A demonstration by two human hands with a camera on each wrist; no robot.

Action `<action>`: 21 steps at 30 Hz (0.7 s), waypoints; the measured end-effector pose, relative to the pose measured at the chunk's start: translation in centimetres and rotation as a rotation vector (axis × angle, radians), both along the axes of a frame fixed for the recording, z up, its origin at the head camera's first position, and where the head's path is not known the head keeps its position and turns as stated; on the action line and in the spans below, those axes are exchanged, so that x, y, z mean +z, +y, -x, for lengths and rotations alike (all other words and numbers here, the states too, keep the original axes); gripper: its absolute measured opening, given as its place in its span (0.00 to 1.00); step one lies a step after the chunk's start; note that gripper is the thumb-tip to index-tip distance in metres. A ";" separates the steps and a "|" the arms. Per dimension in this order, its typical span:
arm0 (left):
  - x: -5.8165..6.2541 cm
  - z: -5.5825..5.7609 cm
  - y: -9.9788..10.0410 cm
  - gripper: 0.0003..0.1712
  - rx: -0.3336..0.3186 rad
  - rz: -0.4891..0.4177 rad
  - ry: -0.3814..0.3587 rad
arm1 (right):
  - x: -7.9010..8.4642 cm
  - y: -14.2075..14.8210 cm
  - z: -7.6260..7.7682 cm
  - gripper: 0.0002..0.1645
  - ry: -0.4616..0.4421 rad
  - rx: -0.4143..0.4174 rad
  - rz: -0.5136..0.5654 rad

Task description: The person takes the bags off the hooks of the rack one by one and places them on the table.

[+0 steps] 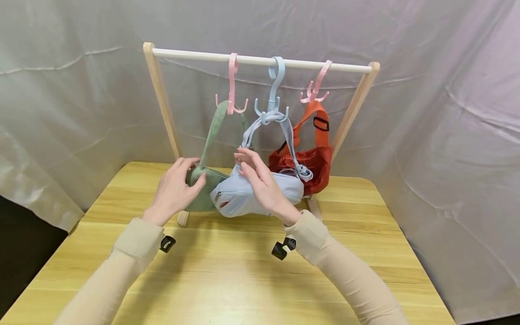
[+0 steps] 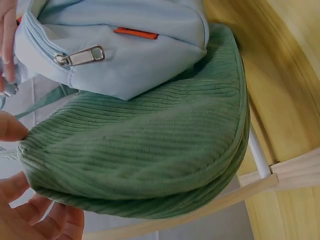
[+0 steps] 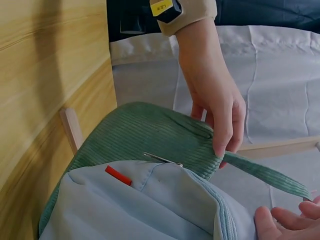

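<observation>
My left hand (image 1: pixel 174 186) grips the upper left corner of a green corduroy bag (image 2: pixel 145 145), thumb on one side and fingers on the other, beside its strap (image 3: pixel 267 175). That bag hangs by its strap from a pink hook (image 1: pixel 231 85). In front of it, overlapping its right part, a light-blue zippered bag (image 1: pixel 243 194) hangs from a blue hook (image 1: pixel 276 85). My right hand (image 1: pixel 262 180) is over the light-blue bag, its fingers extended near the top beside the strap. In the left wrist view, the metal zipper pull (image 2: pixel 82 56) and a small red tag (image 2: pixel 136 33) show.
A red bag (image 1: pixel 322 169) with an orange strap hangs at the right from another pink hook (image 1: pixel 314 90). All hooks sit on the white bar (image 1: pixel 187 55) of a wooden-legged rack (image 1: pixel 359 106). The rack stands on a wood-grain table (image 1: pixel 227 275), with grey curtain (image 1: pixel 101 99) behind.
</observation>
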State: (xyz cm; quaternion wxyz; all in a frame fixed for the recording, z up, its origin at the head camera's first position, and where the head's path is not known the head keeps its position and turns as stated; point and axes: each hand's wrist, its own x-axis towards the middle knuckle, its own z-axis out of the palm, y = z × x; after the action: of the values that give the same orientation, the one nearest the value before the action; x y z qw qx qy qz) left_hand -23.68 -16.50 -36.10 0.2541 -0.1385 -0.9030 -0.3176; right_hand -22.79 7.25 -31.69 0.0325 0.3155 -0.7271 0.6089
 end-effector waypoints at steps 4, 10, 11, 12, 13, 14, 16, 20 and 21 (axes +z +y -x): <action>-0.2 -0.5 0.3 0.21 0.002 -0.001 0.015 | -0.2 0.2 0.0 0.26 -0.012 -0.029 -0.039; -0.4 -1.3 1.2 0.17 0.001 -0.052 0.033 | -0.3 0.6 0.2 0.26 0.010 -0.092 -0.099; -0.4 -1.5 1.4 0.17 0.002 -0.061 0.035 | -0.3 0.7 0.2 0.26 0.014 -0.101 -0.109; -0.4 -1.6 1.5 0.17 0.006 -0.069 0.036 | -0.2 0.8 0.2 0.26 0.018 -0.110 -0.120; -0.4 -1.7 1.6 0.17 0.008 -0.078 0.039 | -0.2 0.9 0.2 0.26 0.021 -0.119 -0.130; -0.4 -1.8 1.7 0.17 0.011 -0.085 0.044 | -0.2 1.1 0.2 0.26 0.028 -0.133 -0.143; -0.4 -2.0 1.9 0.17 0.015 -0.101 0.050 | -0.2 1.4 0.2 0.25 0.047 -0.157 -0.169; -0.3 -2.6 2.3 0.16 0.007 -0.123 0.076 | -0.2 1.8 0.2 0.26 0.092 -0.203 -0.223; -0.3 -2.7 2.4 0.16 0.002 -0.129 0.081 | -0.2 1.9 0.3 0.26 0.096 -0.208 -0.233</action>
State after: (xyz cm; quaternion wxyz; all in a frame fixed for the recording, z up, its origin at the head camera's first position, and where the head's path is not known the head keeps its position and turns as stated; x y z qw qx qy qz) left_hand -20.96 -14.07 -36.42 0.2994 -0.1336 -0.8698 -0.3688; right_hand -23.07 9.13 -31.93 0.0931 0.2686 -0.8193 0.4979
